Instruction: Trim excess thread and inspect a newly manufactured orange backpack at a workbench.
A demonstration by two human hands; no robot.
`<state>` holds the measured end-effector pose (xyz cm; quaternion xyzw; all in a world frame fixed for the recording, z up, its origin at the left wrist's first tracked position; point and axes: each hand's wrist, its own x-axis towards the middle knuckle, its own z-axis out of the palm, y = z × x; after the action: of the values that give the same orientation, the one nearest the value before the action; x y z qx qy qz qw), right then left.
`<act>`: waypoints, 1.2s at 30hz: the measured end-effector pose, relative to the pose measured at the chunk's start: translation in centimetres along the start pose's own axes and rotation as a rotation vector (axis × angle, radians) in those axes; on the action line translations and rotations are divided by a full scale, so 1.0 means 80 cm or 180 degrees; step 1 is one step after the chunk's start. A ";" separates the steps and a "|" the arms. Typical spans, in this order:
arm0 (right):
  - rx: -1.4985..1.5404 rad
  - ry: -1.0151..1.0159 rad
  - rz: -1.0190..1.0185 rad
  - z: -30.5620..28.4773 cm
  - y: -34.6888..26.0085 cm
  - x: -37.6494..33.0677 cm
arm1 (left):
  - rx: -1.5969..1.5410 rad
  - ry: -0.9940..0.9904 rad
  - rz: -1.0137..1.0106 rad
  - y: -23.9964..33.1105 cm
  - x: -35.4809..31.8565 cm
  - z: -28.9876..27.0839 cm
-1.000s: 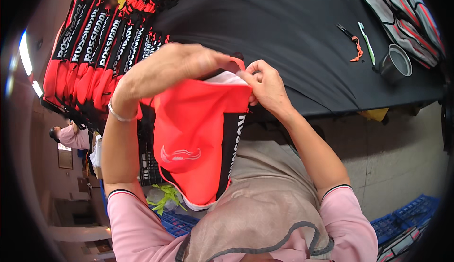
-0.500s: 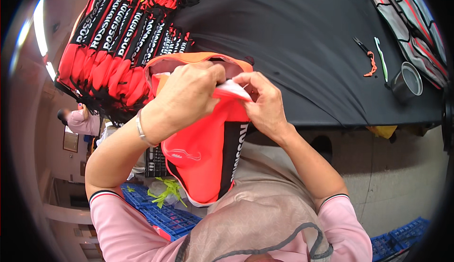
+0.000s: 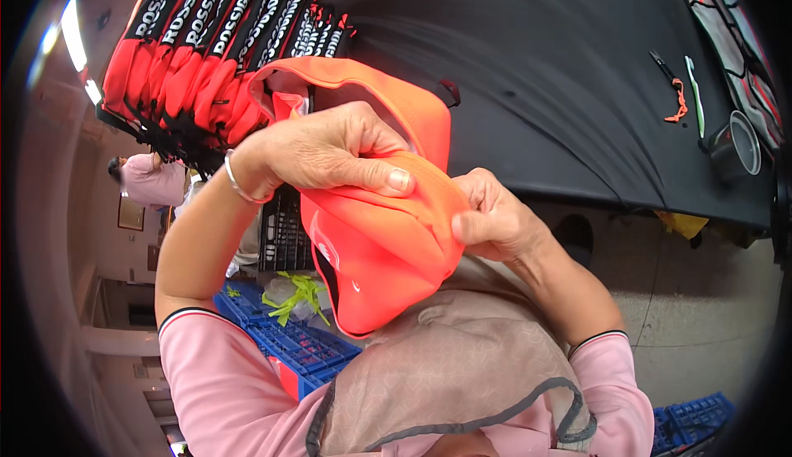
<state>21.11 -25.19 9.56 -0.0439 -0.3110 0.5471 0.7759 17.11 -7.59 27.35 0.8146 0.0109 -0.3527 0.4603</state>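
An orange-red fabric bag (image 3: 371, 263), its mouth spread wide, hangs in front of me over my apron. My left hand (image 3: 338, 148) is closed on the bag's edge, thumb on the outside and fingers curled inside the opening. At the right side of that same edge, my right hand (image 3: 499, 214) pinches the fabric between thumb and fingers. A raised orange flap arches behind both hands, showing a pale lining. The black side panel of the bag is turned out of sight.
Stacked red and black bags (image 3: 186, 69) stand at the left on the black-covered table (image 3: 511, 69). Thread snips (image 3: 662, 65), a toothbrush (image 3: 695, 98) and a grey cup (image 3: 734, 148) lie to the right, near striped pieces (image 3: 726, 44). Blue crates (image 3: 309, 346) are lower left; another person (image 3: 153, 178) is beyond.
The bag's edge has been turned, so orange outer fabric now faces me where white lining showed. My right hand has moved lower and rightward, and the black panel has swung from view.
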 end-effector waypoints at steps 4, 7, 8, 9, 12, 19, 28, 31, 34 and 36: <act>0.0468 0.0837 -0.0125 0.012 -0.015 0.023 | -0.0801 0.0280 -0.0271 -0.034 0.015 0.004; -0.0476 0.1403 -0.0266 0.003 -0.022 0.034 | -0.1287 0.0275 -0.0223 -0.050 0.019 0.024; -0.0934 0.1470 -0.0416 -0.002 -0.024 0.034 | -0.1188 0.0298 -0.0244 -0.046 0.019 0.032; -0.1192 0.2003 -0.0563 0.001 -0.017 0.035 | -0.1173 0.0422 -0.0300 -0.041 0.021 0.039; -0.1605 0.2047 -0.0612 -0.012 -0.018 0.032 | -0.1433 0.0702 -0.0363 -0.035 0.025 0.060; -0.2635 0.2073 -0.0473 -0.031 -0.020 0.043 | -0.1312 0.1117 0.0084 -0.050 0.035 0.078; -0.0544 0.2036 -0.0941 -0.042 -0.059 0.006 | 0.4423 0.1555 0.0869 -0.035 0.010 -0.082; -0.0825 0.1615 -0.1052 -0.068 -0.056 -0.031 | 0.2602 0.1669 0.0025 -0.090 0.003 -0.142; 0.0116 0.2358 -0.1080 -0.078 -0.064 -0.043 | 0.3575 0.2247 0.0620 -0.141 0.040 -0.124; -0.1178 0.2474 -0.0821 -0.087 -0.082 -0.057 | 0.3673 0.2534 0.0718 -0.157 0.054 -0.126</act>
<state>29.24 -29.85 4.64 -0.3451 -0.0920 0.3240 0.8761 21.75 5.98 18.81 0.9916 -0.0947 0.0720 -0.0499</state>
